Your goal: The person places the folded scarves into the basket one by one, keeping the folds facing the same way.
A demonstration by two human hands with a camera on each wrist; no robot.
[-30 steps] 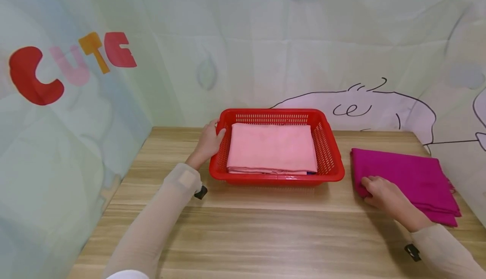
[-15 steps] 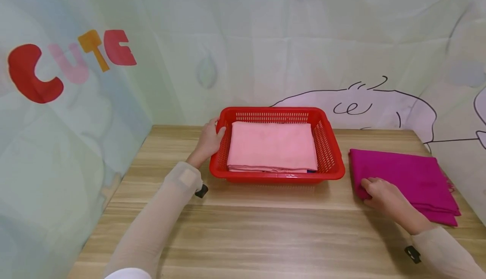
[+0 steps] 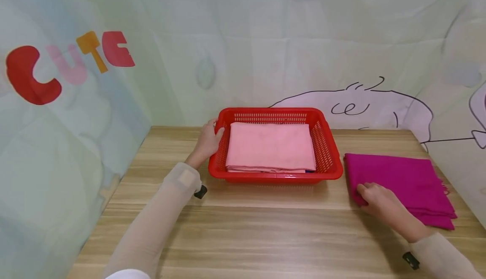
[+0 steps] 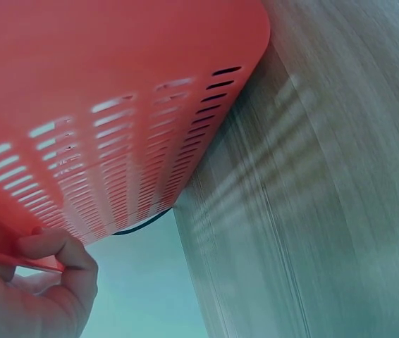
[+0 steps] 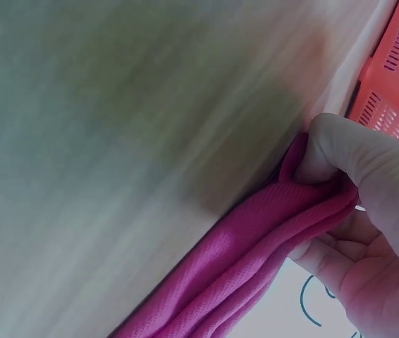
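Observation:
A red plastic basket with slotted walls stands near the back of the table, and a folded pink cloth lies flat inside it. My left hand grips the basket's left rim, fingers curled over its edge in the left wrist view. To the right of the basket lies a folded magenta cloth with a fringe on its far right side. My right hand pinches the near left corner of this cloth. In the right wrist view the thumb presses into the folded magenta layers.
The wood-grain table carries everything. A printed fabric backdrop rises right behind the table and along its left side. A small blue patch shows under the pink cloth's front right corner.
The magenta cloth has shifted slightly left and nearer to me, with my right hand on its corner. My left hand keeps its hold on the basket rim.

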